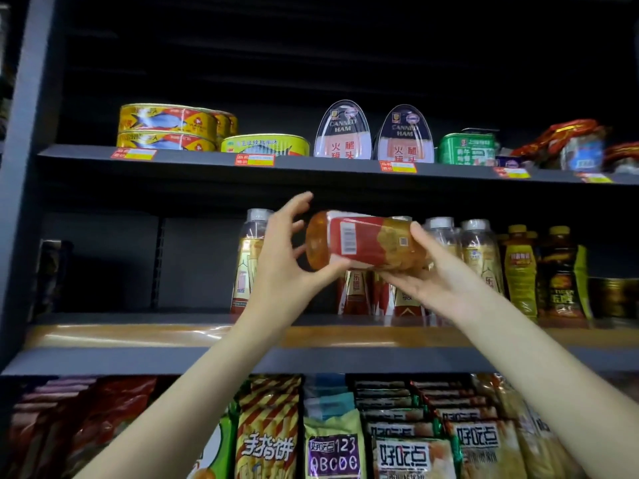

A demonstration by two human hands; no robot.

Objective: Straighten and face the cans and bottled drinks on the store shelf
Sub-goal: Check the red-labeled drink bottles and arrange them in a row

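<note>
Both hands are raised in front of the middle shelf [138, 335], a dark metal shelf with a wood-toned front strip. Between them lies an orange-filled clear bottle with a red label [363, 242], held on its side, base pointing left, barcode facing out. It is clear of the shelf surface, in front of the standing drinks.

The left hand [281, 262] cups the base end: the thumb presses under the bottle's lower edge, while the fingers are spread and loosely curved above, not closed on it. The right hand [439, 274] grips the neck end, thumb on top, fingers wrapped underneath; the cap is hidden behind this hand.

Behind the hands, clear bottles with silver caps and gold-and-red labels [479, 257] stand upright in a row. To their right stand yellow-capped bottles with yellow labels [520, 267].

On the upper shelf [193, 157] are stacked yellow oval fish tins [166, 127], two wedge-shaped canned ham tins [373, 136] side by side, and a green rectangular tin [465, 148]. Below, snack packets [335, 440] fill the lowest shelf.
</note>
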